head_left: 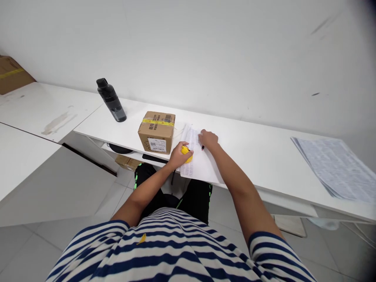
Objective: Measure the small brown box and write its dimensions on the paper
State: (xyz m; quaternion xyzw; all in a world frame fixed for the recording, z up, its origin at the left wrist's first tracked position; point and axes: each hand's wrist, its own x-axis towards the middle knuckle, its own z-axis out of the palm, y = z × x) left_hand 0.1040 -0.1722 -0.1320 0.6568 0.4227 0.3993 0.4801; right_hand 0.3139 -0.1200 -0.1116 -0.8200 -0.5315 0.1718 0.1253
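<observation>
My left hand [178, 154] is closed around a small yellow object [187, 152] at the near edge of the white desk [249, 152]. It rests on a printed paper sheet [190, 156] lying on the desk. My right hand [208, 138] is closed on a pen [202, 147] with its tip on the same sheet. A small cardboard box [156, 131] with yellow tape and a shipping label stands just left of my left hand.
A black water bottle [111, 100] stands at the desk's back left. A stack of printed papers [337, 166] lies at the right end. Another white table [44, 109] adjoins on the left, with a cardboard box [11, 73] at its far corner.
</observation>
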